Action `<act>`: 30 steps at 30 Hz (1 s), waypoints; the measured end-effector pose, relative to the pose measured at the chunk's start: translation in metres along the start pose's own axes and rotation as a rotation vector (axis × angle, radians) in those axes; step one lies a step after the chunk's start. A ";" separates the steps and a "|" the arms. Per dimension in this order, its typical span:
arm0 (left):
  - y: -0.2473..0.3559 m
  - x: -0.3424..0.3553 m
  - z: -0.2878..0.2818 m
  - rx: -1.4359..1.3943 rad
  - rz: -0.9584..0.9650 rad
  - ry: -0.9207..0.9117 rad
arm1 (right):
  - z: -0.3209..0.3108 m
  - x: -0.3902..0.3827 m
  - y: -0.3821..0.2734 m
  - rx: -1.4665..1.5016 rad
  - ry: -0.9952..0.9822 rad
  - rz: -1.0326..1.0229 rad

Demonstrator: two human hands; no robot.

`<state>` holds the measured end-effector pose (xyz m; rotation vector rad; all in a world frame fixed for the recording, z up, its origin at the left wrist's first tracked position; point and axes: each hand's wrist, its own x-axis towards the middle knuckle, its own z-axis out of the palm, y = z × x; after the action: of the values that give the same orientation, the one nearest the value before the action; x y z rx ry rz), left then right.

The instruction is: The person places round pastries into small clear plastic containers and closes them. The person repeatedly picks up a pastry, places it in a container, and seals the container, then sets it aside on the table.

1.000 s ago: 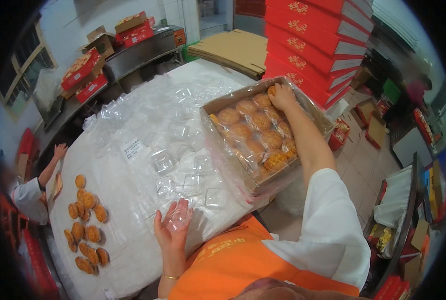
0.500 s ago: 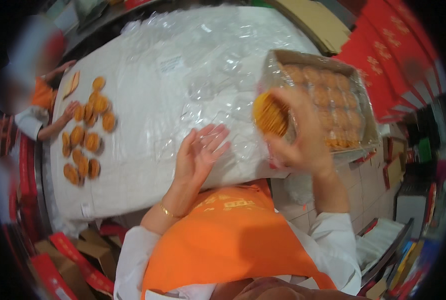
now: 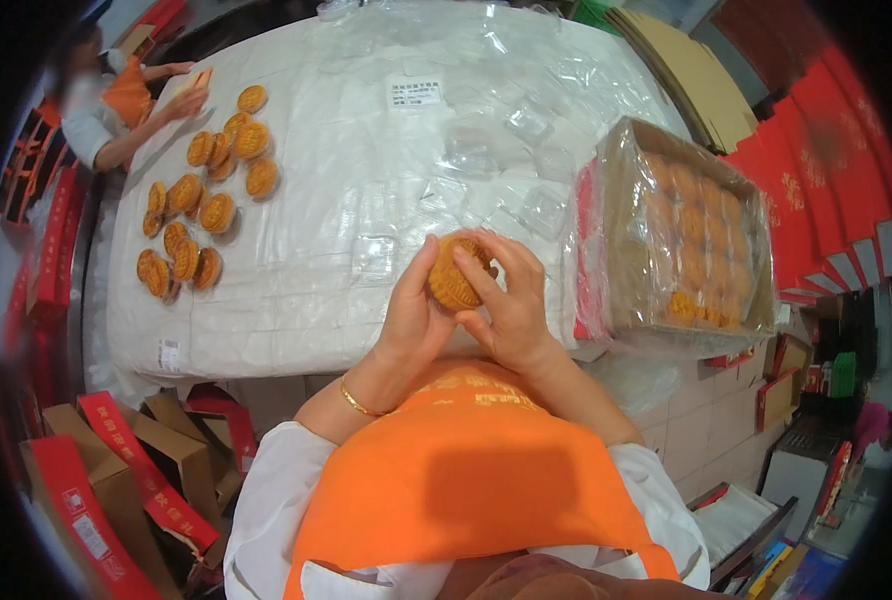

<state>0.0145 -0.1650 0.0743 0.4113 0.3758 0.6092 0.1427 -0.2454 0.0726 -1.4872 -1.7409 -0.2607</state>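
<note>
My left hand and my right hand are together over the near part of the table, both closed around a golden, patterned round pastry. Several similar loose pastries lie in clusters on the white-covered table to the left. Beyond my hands are scattered clear plastic trays. To the right, a plastic-lined cardboard carton holds rows of these pastries.
A co-worker at the table's left end holds something pale. Red boxes stand at the right by flattened cardboard. Open cartons sit at lower left. Another person is at the far right.
My right hand has brought a pastry out of the carton to my left hand, which was open and has closed on it. The head camera's view has shifted, bringing my apron lower-centre.
</note>
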 end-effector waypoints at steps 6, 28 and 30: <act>-0.001 0.000 -0.018 -0.100 0.006 -0.069 | 0.003 -0.012 -0.011 -0.149 -0.092 0.008; 0.044 -0.010 -0.104 0.224 0.223 0.239 | 0.063 0.002 -0.037 -0.016 -0.411 -0.176; 0.064 -0.007 -0.120 0.195 0.312 0.299 | 0.066 0.005 -0.037 0.081 -0.436 -0.185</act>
<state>-0.0750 -0.0907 0.0035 0.5730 0.6674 0.9472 0.0804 -0.2109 0.0458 -1.3966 -2.2119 0.0468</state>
